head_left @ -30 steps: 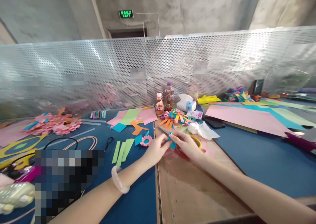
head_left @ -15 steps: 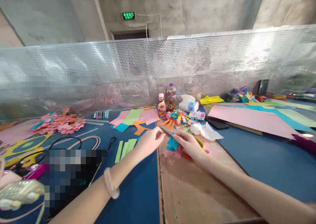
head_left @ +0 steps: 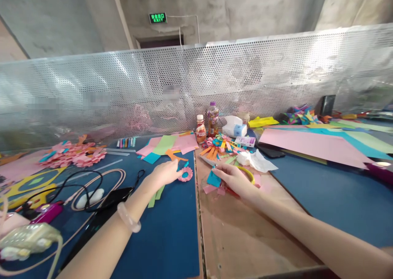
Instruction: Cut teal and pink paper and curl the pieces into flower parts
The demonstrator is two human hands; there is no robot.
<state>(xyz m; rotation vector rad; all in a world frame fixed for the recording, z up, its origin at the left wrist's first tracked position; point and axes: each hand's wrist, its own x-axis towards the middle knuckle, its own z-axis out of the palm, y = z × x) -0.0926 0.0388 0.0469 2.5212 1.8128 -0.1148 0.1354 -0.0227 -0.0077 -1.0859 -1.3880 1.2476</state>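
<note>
My left hand (head_left: 164,173) lies over the green paper strips (head_left: 157,192) on the blue table top, fingers curled, right beside a pink paper ring with a blue centre (head_left: 185,174); whether it grips anything is hidden. My right hand (head_left: 233,178) rests on the wooden board (head_left: 245,238) and pinches a small blue paper piece (head_left: 213,179) between thumb and fingers. Pink paper scraps (head_left: 215,189) lie under and beside that hand. A yellow ring-shaped thing (head_left: 247,173) sits just behind it.
Pink, green and orange sheets (head_left: 167,146), two bottles (head_left: 206,127), a tissue pack (head_left: 235,129), a colourful paper flower (head_left: 219,144) and large coloured sheets (head_left: 310,146) lie further back. Cables (head_left: 82,184), a black phone (head_left: 101,213) and pink paper flowers (head_left: 72,156) fill the left. A perforated metal screen (head_left: 196,86) closes the rear.
My hands have come apart. The left hand let go of the blue piece and moved left to the green strips and pink ring. The right hand keeps the blue piece.
</note>
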